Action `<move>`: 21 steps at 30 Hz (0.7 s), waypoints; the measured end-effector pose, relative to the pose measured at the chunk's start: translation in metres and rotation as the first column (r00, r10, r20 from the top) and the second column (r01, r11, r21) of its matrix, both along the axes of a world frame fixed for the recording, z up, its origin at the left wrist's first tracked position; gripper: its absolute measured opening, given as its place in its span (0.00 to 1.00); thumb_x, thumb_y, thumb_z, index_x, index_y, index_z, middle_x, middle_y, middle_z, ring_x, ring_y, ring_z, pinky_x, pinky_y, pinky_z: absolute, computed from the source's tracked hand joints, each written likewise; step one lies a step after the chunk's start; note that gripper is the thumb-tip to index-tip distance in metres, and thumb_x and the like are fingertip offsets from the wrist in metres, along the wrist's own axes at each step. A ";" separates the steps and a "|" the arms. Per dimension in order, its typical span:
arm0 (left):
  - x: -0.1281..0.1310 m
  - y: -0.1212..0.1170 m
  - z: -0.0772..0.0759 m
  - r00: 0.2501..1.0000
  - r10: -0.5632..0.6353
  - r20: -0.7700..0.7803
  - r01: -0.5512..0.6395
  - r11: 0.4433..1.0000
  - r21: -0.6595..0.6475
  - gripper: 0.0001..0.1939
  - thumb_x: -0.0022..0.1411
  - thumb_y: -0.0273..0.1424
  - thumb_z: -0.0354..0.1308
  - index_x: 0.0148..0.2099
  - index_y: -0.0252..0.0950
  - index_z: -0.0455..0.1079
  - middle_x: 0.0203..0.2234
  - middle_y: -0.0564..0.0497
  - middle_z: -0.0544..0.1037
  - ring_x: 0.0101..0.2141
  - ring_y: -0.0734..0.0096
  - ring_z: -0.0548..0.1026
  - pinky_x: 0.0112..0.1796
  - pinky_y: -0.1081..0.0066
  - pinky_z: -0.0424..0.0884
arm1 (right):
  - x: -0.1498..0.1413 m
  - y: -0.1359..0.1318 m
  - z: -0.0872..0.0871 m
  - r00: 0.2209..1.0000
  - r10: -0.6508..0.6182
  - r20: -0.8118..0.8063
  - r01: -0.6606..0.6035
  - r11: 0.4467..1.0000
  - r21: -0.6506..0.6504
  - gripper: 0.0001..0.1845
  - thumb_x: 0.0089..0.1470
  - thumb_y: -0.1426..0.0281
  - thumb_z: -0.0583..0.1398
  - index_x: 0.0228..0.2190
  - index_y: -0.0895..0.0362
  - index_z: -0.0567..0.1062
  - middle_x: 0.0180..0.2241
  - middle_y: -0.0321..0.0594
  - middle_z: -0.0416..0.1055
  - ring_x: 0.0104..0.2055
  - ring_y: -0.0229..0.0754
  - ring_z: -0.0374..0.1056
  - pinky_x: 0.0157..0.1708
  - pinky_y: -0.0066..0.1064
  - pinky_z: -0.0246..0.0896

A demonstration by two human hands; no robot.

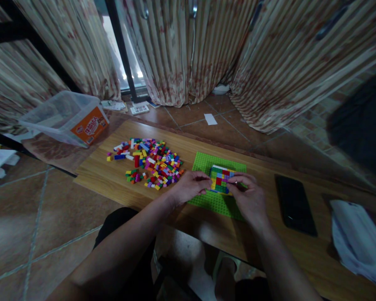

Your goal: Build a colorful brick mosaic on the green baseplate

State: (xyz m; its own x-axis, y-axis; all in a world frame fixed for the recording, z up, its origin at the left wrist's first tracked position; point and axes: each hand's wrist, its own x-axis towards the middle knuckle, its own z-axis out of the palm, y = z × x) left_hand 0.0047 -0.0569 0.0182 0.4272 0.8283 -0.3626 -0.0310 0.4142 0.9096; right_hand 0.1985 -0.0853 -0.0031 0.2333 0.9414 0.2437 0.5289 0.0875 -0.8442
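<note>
A flat block of coloured toy bricks (218,181), red, yellow, green, blue and purple on top, sits over a green studded baseplate (200,202). My left hand (192,186) is closed, its thumb and fingertips gripping the block's left edge. At the block's right side, the thumb and forefinger of my right hand (247,194) pinch its edge; whether a small loose brick is between them cannot be made out. Left of the baseplate lies a spread-out heap of loose toy bricks (163,165) in many colours.
The wooden bench (103,175) carries a black phone (294,205) and a white plastic packet (359,238) on the right. A clear plastic tub (59,117) with an orange label stands on the floor at the left. Curtains (181,54) hang behind; papers (140,109) lie on the tiles.
</note>
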 end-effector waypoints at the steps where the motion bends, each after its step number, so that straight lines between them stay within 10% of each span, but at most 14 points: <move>1: 0.000 0.000 0.000 1.000 -0.002 -0.001 0.002 1.000 0.000 0.09 0.54 0.33 0.63 0.31 0.32 0.71 0.22 0.54 0.73 0.21 0.81 0.67 0.25 0.77 0.60 | 0.000 0.000 0.000 1.000 -0.003 0.000 0.003 1.000 -0.001 0.06 0.47 0.65 0.63 0.27 0.54 0.78 0.41 0.43 0.70 0.47 0.47 0.68 0.51 0.46 0.62; 21: 0.002 0.002 -0.003 0.998 0.014 -0.061 -0.014 1.000 0.007 0.07 0.55 0.31 0.61 0.32 0.32 0.72 0.22 0.55 0.73 0.21 0.81 0.67 0.25 0.78 0.61 | 0.002 0.000 0.003 0.983 -0.058 -0.174 0.052 0.998 -0.039 0.10 0.47 0.62 0.63 0.29 0.54 0.79 0.38 0.42 0.75 0.42 0.45 0.71 0.47 0.43 0.65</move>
State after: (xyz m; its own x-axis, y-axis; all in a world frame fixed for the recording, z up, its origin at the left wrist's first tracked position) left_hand 0.0065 -0.0552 0.0157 0.3926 0.8363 -0.3826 0.0193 0.4084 0.9126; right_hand 0.2002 -0.0851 0.0003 0.3213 0.9329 0.1624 0.3762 0.0317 -0.9260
